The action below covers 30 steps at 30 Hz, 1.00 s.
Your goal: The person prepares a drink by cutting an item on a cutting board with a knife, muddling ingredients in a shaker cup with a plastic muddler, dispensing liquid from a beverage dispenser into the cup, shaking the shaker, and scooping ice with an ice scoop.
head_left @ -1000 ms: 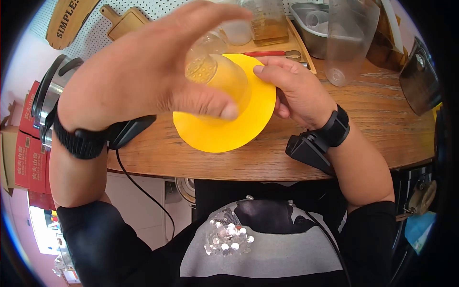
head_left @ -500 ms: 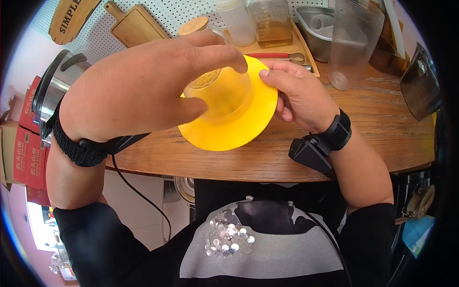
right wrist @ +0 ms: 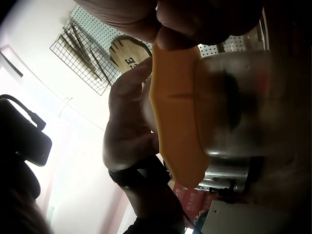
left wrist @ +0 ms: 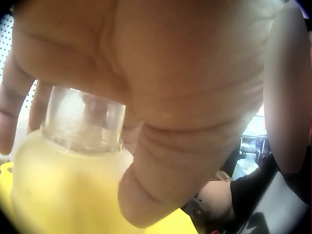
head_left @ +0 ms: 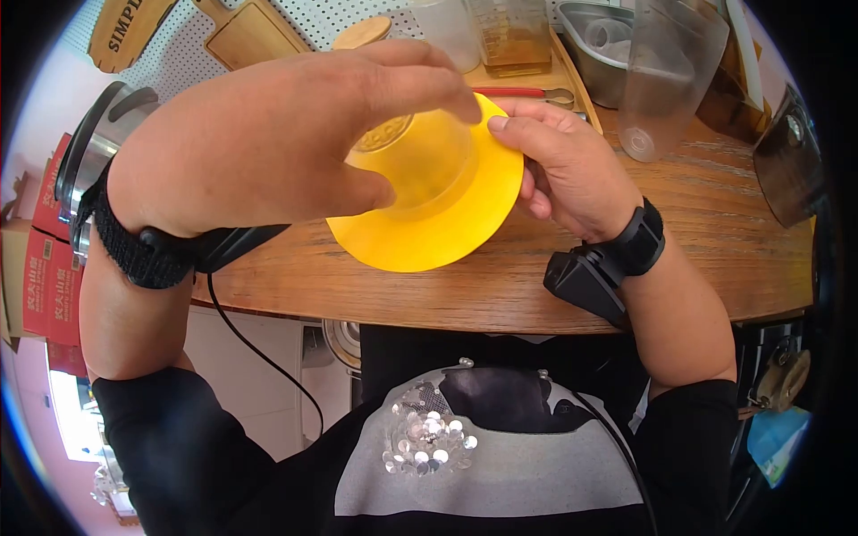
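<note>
A thin yellow disc [head_left: 420,255] is held at its right edge by my right hand [head_left: 572,165], thumb on top and fingers beneath. On the disc stands a clear domed piece [head_left: 424,165] with a narrower raised top. My left hand [head_left: 259,143] is over this piece, thumb and fingers spread and bent around its sides; whether they touch it I cannot tell. In the left wrist view the palm [left wrist: 161,63] lies just above the clear rim [left wrist: 85,122]. Beneath the disc [right wrist: 178,112], the right wrist view shows a large transparent vessel [right wrist: 229,122].
Behind the hands, a wooden tray [head_left: 581,80] holds a jug of amber liquid [head_left: 518,54] and red-handled tongs [head_left: 518,92]. A metal pan [head_left: 594,67], a tall clear cup [head_left: 666,80] and a dark container [head_left: 786,161] are at right; a steel kettle [head_left: 98,134] is at left.
My left hand has drawn its thumb back to the left, and its fingers are more bent around the clear piece. My right hand keeps hold of the disc's edge. The view has shifted slightly.
</note>
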Each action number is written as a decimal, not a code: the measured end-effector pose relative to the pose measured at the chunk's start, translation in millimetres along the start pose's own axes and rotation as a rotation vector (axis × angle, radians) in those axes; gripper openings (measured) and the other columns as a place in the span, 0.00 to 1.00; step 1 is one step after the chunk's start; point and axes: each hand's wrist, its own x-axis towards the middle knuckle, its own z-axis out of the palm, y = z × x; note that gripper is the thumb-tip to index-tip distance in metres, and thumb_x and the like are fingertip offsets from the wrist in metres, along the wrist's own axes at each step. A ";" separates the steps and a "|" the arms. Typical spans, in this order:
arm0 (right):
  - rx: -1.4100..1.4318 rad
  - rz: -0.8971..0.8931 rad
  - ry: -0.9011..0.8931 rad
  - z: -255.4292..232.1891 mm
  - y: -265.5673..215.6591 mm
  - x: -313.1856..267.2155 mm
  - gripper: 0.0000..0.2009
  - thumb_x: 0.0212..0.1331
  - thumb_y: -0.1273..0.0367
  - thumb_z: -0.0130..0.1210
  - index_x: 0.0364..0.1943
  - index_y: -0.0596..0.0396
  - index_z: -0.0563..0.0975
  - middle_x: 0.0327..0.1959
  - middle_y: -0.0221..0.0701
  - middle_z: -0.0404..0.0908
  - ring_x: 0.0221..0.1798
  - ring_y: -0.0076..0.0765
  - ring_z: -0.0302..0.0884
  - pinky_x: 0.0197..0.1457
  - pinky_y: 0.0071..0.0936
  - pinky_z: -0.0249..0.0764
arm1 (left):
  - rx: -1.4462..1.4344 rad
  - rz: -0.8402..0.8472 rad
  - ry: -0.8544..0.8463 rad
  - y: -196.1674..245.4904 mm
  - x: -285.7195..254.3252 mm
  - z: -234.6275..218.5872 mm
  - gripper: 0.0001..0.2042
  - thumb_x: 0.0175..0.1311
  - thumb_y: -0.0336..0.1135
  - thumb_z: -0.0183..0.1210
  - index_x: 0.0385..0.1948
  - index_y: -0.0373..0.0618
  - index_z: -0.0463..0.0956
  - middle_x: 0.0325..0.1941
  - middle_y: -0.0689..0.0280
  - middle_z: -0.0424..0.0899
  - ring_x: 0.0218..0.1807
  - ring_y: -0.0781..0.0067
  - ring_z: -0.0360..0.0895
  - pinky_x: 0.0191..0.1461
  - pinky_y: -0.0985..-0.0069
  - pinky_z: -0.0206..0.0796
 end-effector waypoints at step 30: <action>-0.062 -0.025 0.000 -0.3 4.2 -1.3 0.16 0.67 0.62 0.48 0.47 0.63 0.75 0.19 0.24 0.75 0.13 0.12 0.65 0.16 0.09 0.63 | 0.024 -0.115 -0.165 6.1 0.0 -6.8 0.31 0.52 0.43 0.69 0.58 0.45 0.67 0.60 0.58 0.71 0.60 0.55 0.70 0.62 0.74 0.66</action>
